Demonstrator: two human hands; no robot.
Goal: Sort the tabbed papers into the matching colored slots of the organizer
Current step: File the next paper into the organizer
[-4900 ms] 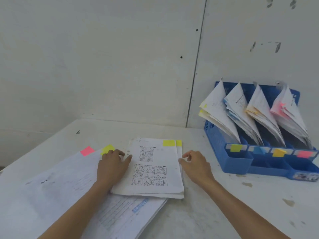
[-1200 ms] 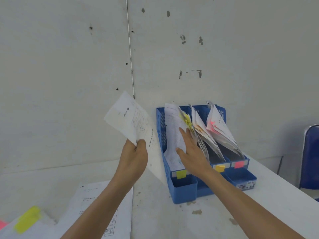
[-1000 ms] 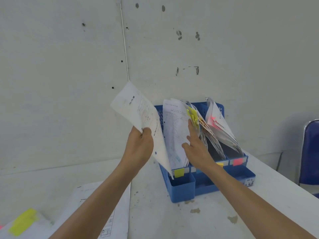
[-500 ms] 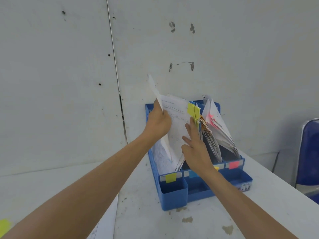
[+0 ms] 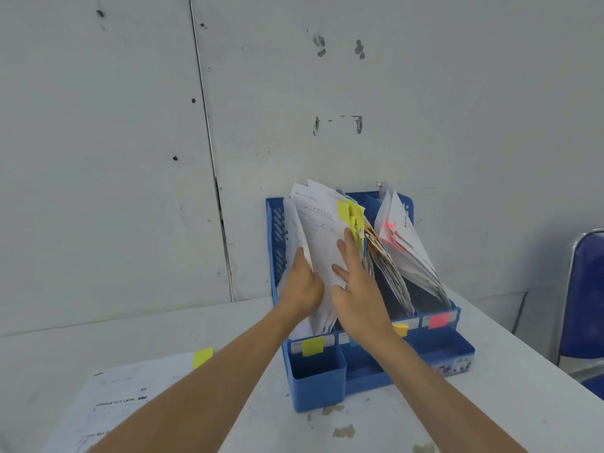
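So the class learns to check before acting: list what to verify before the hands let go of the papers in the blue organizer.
1. Left hand grips a sheet in the leftmost slot, above the yellow label: ok.
2. That sheet's tab colour: cannot tell, hidden.
3. Right hand presses the yellow-tabbed papers aside: ok.
4. Sheet fully seated: cannot tell, hands cover it.
5. Pink-tabbed papers behind the pink label: ok.
6. Sorting finished: not ok, a yellow-tabbed stack lies outside the organizer.
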